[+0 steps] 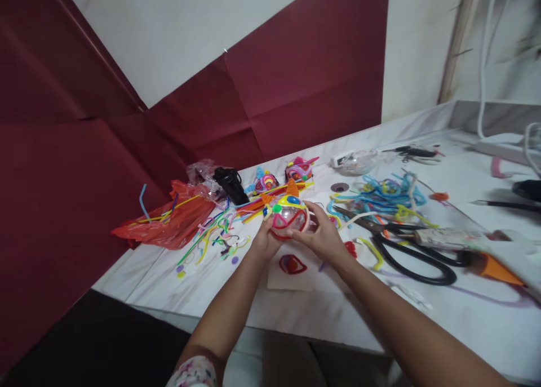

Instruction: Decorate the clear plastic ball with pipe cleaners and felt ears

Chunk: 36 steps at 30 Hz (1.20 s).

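Between both hands I hold a clear round ball (292,217) decorated with pipe cleaners as a face. It has orange pointed ears, blue and yellow eyes, a green nose and a red-and-pink mouth outline. My left hand (266,240) grips its lower left side. My right hand (323,235) wraps its right side, thumb across the lower front. Below the ball, a red pipe-cleaner shape (293,264) with a dark round centre lies on a pale sheet (287,283). Small red fuzzy pieces (350,248) lie just right of my right hand.
Large black-handled scissors (412,263) and a glue gun (443,240) lie at the right. A tangle of blue pipe cleaners (380,195) is behind them. Two decorated balls (299,170) stand at the back. On the left are a red plastic bag (177,223) and loose pipe cleaners (207,238).
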Tool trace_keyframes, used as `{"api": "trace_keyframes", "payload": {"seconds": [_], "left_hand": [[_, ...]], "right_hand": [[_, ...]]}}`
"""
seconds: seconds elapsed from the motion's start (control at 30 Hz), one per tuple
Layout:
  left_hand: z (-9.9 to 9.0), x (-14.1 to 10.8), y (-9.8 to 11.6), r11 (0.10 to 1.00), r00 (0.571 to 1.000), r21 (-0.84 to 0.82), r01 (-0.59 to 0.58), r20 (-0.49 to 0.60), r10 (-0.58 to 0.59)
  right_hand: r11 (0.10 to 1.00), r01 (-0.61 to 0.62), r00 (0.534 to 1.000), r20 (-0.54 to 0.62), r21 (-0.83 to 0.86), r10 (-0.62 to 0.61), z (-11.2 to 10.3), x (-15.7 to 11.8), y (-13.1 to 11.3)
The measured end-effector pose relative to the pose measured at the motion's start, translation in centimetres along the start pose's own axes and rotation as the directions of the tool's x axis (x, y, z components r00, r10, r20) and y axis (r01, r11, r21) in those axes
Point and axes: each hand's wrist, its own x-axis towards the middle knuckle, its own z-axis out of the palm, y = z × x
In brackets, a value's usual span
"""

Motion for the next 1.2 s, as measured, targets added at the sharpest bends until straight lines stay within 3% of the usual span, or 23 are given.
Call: {"api": "trace_keyframes", "payload": {"seconds": [0.33,0.5,0.6,0.83,0.97,1.2], "left_hand": [[1.0,-0.1,-1.0,0.999,0.999,-0.006,-0.038,0.02,0.038],[1.0,-0.5,0.2,0.988,0.986,-0.082,0.132,0.113,-0.123],[1.0,-0.9,0.9,0.983,0.985,-0.126,0.136,0.12,-0.121],[0.3,-1.1,0.9,0.995,0.978,0.034,0.091,0.187,-0.096],[0.1,-1.1,0.6,0.995,0.984,0.088,0.047,0.164,-0.061],[0.1,-1.2,0.2,0.994,0.996,0.092,0.052,0.062,-0.058]], "right_hand": [[0.996,-0.078,0.997,-0.006,0.048,0.079,-0.2,0.1,-0.9],[0.981,-0.156,0.988,0.012,0.119,0.156,-0.8,0.1,-1.8],[0.97,-0.202,0.979,0.01,0.135,0.202,-1.1,0.2,-1.8],[0.947,-0.213,0.977,0.04,0.24,0.209,-1.5,0.3,-0.5],[0.934,-0.211,0.977,0.084,0.287,0.195,-1.7,0.2,-0.1],[0.97,-0.193,0.98,0.073,0.15,0.184,-1.9,0.1,-0.1]]}}
